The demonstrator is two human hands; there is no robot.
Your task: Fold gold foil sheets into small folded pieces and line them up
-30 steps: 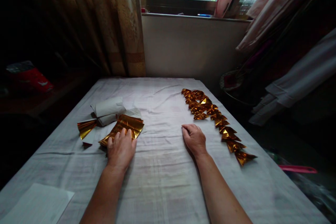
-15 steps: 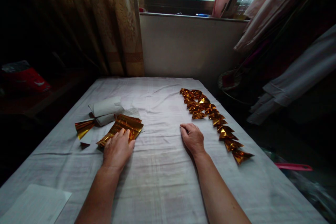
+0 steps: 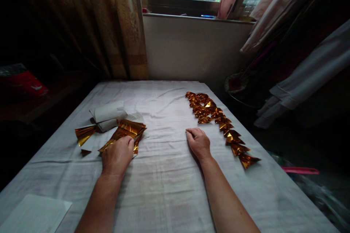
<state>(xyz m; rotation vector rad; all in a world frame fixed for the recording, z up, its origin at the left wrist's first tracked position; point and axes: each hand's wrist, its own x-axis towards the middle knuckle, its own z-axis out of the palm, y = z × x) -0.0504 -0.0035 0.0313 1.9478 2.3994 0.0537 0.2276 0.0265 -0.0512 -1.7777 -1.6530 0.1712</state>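
My left hand (image 3: 119, 156) is closed at the near edge of a small stack of shiny gold foil paper (image 3: 130, 128), gripping foil with its thumb and fingers. Part of the foil bends down to the right of the knuckles. Behind the stack lie pale folded papers (image 3: 108, 112), with a pleated gold foil piece (image 3: 85, 134) to the left. My right hand (image 3: 199, 142) rests on the white tablecloth (image 3: 164, 189) with its fingers curled; nothing shows between them. Beyond it and to its right, several folded gold foil pieces (image 3: 232, 136) lie in overlapping rows.
A white sheet (image 3: 35, 213) lies at the table's near left corner. Ahead are a wall, a curtain (image 3: 128, 25) and a window sill with a pink cup (image 3: 226, 6). Clothes (image 3: 308, 80) hang on the right, above a pink handle (image 3: 300, 170) beside the table.
My left hand has gone from lying flat with fingers spread on the foil to closing on it, and the foil now bends. My right hand stays put. The view has shifted slightly.
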